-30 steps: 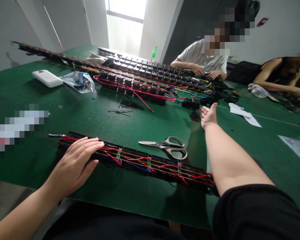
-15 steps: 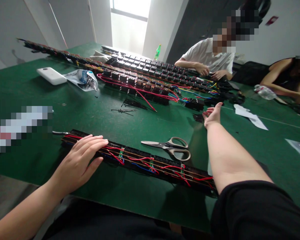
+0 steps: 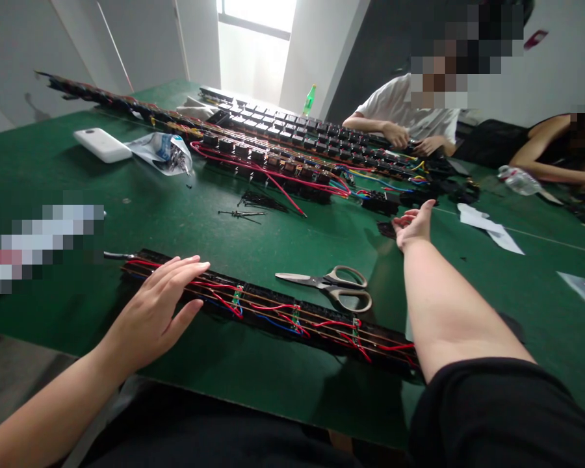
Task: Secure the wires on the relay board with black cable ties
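Pale light falls through a window (image 3: 258,12) at the back of a grey-walled workroom, where a long green counter (image 3: 199,227) is spread with wired electronic parts. At the near edge, a narrow black strip (image 3: 268,312), laced with red and blue wires and small green boards, lies at a slant before the person wearing the camera. The person's left hand (image 3: 151,315) is open over the strip's left part, fingers together and thumb apart. The right hand (image 3: 416,224) reaches out beyond the strip's far end, thumb up and fingers bent beside a small dark piece (image 3: 386,228); whether it grips the piece cannot be told.

Scissors (image 3: 329,283) lie, blades pointing left, just behind the strip. Farther back are thin black strands (image 3: 260,201), a white rounded case (image 3: 102,145) touching a clear plastic bag (image 3: 160,155), and long rows of black blocks (image 3: 292,130) with a loose red cable (image 3: 283,194) in front. A green bottle (image 3: 309,101) stands behind the rows. Across the counter at right, a co-worker in a white shirt (image 3: 385,101) bends over dark parts, both hands upon them; another person's forearm (image 3: 550,168) rests nearby. White paper (image 3: 488,227) lies to the right of the outstretched hand.
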Motion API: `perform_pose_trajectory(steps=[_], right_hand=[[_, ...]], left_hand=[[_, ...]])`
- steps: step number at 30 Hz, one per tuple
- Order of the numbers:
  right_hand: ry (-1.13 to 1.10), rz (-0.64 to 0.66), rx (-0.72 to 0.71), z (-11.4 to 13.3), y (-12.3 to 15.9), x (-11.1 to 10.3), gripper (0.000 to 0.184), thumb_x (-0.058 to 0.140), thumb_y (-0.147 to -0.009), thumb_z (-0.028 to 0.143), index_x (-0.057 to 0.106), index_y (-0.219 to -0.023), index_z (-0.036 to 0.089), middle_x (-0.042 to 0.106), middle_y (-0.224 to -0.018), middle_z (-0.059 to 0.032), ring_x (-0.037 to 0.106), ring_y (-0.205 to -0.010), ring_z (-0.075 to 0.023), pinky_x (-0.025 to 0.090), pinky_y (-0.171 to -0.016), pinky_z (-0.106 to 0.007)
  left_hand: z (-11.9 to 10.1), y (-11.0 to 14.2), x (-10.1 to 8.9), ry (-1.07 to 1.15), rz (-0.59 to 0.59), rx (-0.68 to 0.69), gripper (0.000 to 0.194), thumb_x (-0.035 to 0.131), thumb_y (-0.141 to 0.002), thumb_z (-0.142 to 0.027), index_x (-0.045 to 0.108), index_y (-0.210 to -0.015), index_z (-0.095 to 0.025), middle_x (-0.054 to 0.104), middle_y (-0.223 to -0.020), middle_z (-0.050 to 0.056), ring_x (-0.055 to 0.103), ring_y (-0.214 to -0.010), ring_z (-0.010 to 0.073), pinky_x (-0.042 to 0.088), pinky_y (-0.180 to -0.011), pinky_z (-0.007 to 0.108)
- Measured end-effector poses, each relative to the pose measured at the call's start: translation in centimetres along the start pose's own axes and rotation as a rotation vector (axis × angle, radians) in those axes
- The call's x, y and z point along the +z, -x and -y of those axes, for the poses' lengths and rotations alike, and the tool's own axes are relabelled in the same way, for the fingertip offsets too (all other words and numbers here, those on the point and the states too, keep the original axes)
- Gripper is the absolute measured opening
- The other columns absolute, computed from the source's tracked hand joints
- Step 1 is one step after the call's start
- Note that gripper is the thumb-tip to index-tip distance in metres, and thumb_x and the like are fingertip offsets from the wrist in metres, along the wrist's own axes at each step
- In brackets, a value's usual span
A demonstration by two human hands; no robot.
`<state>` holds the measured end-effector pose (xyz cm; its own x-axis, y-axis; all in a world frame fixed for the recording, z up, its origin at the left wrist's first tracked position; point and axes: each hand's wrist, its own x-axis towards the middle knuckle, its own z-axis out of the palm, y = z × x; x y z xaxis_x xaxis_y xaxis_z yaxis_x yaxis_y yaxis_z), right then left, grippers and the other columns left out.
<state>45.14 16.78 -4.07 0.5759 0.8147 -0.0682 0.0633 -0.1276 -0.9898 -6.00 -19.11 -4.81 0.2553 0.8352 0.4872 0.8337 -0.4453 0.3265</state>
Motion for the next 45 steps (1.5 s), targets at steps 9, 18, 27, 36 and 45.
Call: perform_pose_trajectory(steps=[9, 18, 27, 36, 45], right_hand=[[-0.215, -0.012, 0.059, 0.6, 0.6, 0.5, 0.039, 0.066, -0.102, 0.041, 0.064, -0.134, 0.020, 0.065, -0.137, -0.0112, 0.068, -0.115, -0.0242, 0.060, -0.097, -0.047], [-0.414, -0.134, 0.048, 0.4, 1.0, 0.1, 0.038, 0.065, -0.102, 0.041, 0.064, -0.134, 0.020, 0.065, -0.137, -0.0112, 0.068, -0.115, -0.0239, 0.060, -0.097, -0.047], [-0.505, -0.287, 0.066, 0.4, 4.0, -3.3, 0.039, 0.066, -0.102, 0.041, 0.064, -0.134, 0.020, 0.065, -0.137, -0.0113, 0.067, -0.116, -0.0244, 0.060, -0.098, -0.047], [-0.555, 0.071, 0.177, 0.1, 8.8, -2.1, 0.033, 0.058, -0.105, 0.049, 0.069, -0.118, 0.020, 0.072, -0.119, -0.0088, 0.070, -0.096, -0.0175, 0.062, -0.087, -0.038], [-0.479, 0.156, 0.143, 0.5, 7.0, 3.7, 0.033, 0.062, -0.104, 0.042, 0.066, -0.131, 0.023, 0.065, -0.139, -0.0112, 0.067, -0.114, -0.0222, 0.060, -0.098, -0.045]], left_hand=[[0.2, -0.1, 0.2, 0.006, -0.011, -0.024, 0.052, 0.052, -0.106, -0.037, 0.041, -0.154, -0.021, 0.056, -0.153, 0.010, 0.048, -0.149, 0.0243, 0.033, -0.131, 0.039], [0.2, 0.1, 0.4, 0.005, -0.006, -0.039, 0.052, 0.052, -0.106, -0.037, 0.041, -0.155, -0.022, 0.055, -0.153, 0.011, 0.048, -0.150, 0.0249, 0.035, -0.131, 0.041], [0.0, -0.1, 0.5, -0.022, -0.036, -0.033, 0.053, 0.050, -0.107, -0.038, 0.039, -0.156, -0.022, 0.057, -0.152, 0.013, 0.050, -0.148, 0.0282, 0.043, -0.126, 0.048], [-0.1, -0.7, 0.3, -0.028, -0.063, 0.007, 0.048, 0.050, -0.107, -0.037, 0.042, -0.152, -0.019, 0.060, -0.149, 0.014, 0.053, -0.146, 0.0261, 0.045, -0.124, 0.044], [-0.4, -0.7, 0.3, -0.062, -0.017, -0.004, 0.047, 0.049, -0.108, -0.039, 0.045, -0.150, -0.019, 0.059, -0.152, 0.011, 0.049, -0.149, 0.0254, 0.037, -0.129, 0.044]])
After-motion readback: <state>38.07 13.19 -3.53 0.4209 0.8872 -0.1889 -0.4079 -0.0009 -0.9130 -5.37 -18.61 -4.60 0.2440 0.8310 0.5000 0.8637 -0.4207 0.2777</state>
